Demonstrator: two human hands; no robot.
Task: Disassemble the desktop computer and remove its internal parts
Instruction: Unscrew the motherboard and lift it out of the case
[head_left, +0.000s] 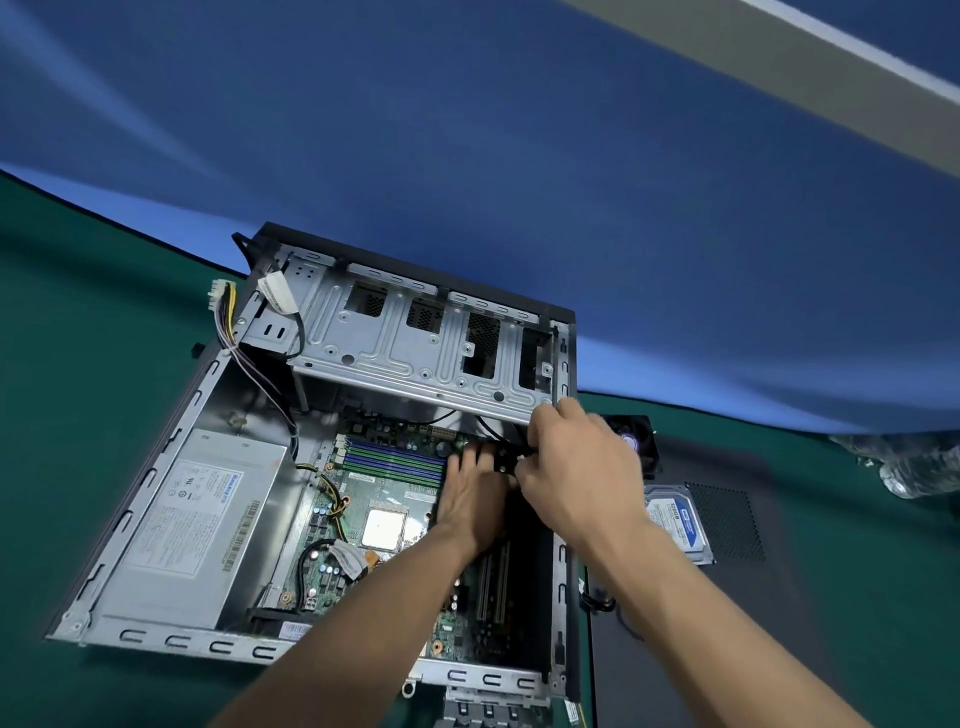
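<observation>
The open desktop case (156, 467) lies flat on a green mat, its metal drive cage (415, 332) swung up at the back. Inside sit the green motherboard (374, 519) with purple and green memory slots, a bare processor (383, 530) and a grey power supply (192, 525) at the left. My left hand (470, 499) rests flat on the motherboard's right part, fingers pointing at a small black part (501, 460). My right hand (576, 467) grips that black part and its cables at the case's right wall, below the cage.
A loose hard drive (678, 522) with a blue label and a black fan (636, 441) lie right of the case on the dark side panel (727, 597). A power connector with coloured wires (221, 301) hangs over the case's back left corner. Blue wall behind.
</observation>
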